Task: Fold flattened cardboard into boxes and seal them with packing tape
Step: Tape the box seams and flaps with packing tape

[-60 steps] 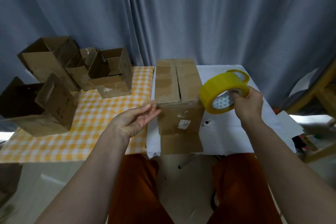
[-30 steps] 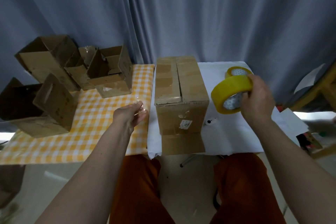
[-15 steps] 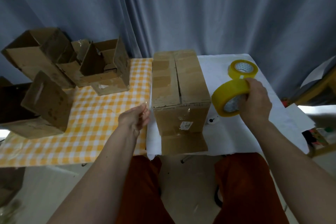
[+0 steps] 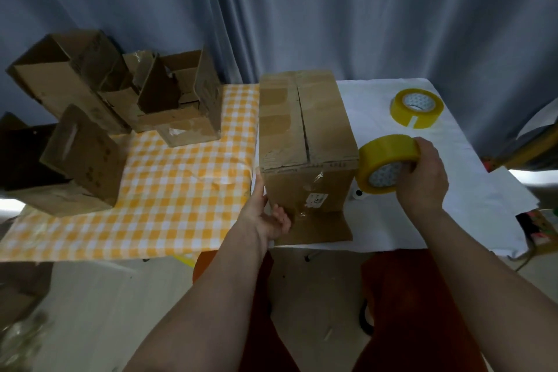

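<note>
A closed brown cardboard box (image 4: 305, 136) stands in the middle of the table, its top flaps meeting at a centre seam and one flap lying flat toward me. My left hand (image 4: 265, 211) holds the box at its lower left corner, fingers straight along the left side and thumb on the near face. My right hand (image 4: 422, 175) grips a yellow roll of packing tape (image 4: 383, 160) just right of the box, a little above the tabletop.
A second yellow tape roll (image 4: 416, 107) lies on the white cloth (image 4: 468, 199) at the back right. Several open cardboard boxes (image 4: 178, 100) crowd the back left on the orange checked cloth (image 4: 169, 190). Grey curtains hang behind.
My left hand has moved right from above the checked cloth to the box's lower left corner. The right hand with the tape roll has sunk slightly beside the box.
</note>
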`<state>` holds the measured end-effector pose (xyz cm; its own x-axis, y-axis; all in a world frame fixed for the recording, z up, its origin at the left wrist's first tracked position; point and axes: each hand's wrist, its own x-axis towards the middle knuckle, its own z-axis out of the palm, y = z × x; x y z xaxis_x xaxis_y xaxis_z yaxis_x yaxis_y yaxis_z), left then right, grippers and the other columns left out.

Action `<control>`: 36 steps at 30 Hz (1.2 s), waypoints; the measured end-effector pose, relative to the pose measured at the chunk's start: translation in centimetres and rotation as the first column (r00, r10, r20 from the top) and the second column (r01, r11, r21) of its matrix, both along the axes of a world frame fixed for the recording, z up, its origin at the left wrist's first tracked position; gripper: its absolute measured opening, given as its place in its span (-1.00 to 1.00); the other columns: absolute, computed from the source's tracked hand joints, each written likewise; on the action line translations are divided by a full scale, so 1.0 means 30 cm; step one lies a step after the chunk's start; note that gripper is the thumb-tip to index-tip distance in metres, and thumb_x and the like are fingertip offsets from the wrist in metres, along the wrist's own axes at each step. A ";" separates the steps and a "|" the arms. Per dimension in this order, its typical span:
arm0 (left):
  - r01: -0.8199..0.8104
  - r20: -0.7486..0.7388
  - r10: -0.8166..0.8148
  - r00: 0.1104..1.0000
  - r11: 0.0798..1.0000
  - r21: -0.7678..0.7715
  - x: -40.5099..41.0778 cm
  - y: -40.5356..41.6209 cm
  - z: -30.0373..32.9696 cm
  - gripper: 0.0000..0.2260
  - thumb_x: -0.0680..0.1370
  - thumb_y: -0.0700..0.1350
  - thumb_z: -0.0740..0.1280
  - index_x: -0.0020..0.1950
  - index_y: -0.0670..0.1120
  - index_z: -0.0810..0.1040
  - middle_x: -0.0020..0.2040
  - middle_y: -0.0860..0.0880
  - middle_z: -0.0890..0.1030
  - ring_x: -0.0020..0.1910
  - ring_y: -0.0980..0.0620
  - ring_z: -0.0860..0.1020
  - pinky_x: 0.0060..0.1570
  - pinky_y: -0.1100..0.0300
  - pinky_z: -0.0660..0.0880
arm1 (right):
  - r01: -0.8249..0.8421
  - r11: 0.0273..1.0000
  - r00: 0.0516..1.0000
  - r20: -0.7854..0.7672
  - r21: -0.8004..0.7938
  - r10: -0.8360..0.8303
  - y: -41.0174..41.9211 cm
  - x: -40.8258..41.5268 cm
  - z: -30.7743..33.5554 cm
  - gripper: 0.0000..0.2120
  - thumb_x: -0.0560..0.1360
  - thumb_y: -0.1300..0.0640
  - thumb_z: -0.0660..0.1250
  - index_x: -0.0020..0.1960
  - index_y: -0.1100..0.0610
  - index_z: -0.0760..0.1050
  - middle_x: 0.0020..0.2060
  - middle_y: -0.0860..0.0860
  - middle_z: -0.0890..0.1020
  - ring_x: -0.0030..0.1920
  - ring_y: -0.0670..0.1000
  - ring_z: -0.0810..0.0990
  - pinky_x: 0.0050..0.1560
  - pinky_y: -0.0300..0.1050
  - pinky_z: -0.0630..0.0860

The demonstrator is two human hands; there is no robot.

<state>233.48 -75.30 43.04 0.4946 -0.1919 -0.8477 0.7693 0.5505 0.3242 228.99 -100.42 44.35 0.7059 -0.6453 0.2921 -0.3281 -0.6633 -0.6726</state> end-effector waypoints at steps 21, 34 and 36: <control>-0.235 0.558 -0.592 0.582 0.535 0.812 -0.032 -0.052 0.109 -0.54 0.69 -0.02 0.04 0.57 -0.09 0.07 0.56 -0.03 0.17 0.53 0.03 0.14 0.49 0.19 0.09 | -0.033 0.999 0.998 -0.047 -0.016 0.032 0.009 -0.004 0.015 -0.57 0.55 0.31 0.17 0.41 0.17 0.32 0.28 0.22 0.46 0.28 0.26 0.41 0.21 0.15 0.35; -0.503 0.458 -0.686 0.566 0.153 0.851 0.218 0.069 0.128 -0.81 0.59 -0.24 0.26 0.18 -0.15 0.55 0.30 -0.17 0.34 0.30 -0.14 0.34 0.24 0.22 0.28 | -0.256 0.967 0.963 -0.083 -0.002 0.255 0.126 -0.053 -0.020 -0.53 0.53 0.29 0.25 0.42 0.22 0.27 0.26 0.21 0.44 0.23 0.25 0.44 0.04 0.17 0.45; -0.636 0.344 -0.850 0.400 0.013 0.772 0.186 0.059 0.114 -0.76 0.61 -0.17 0.20 0.15 -0.20 0.61 0.22 -0.21 0.51 0.24 -0.20 0.43 0.26 0.12 0.31 | -0.226 0.974 0.971 -0.076 -0.009 0.225 0.140 -0.042 -0.013 -0.53 0.53 0.29 0.24 0.42 0.22 0.26 0.27 0.20 0.44 0.23 0.24 0.44 0.01 0.14 0.44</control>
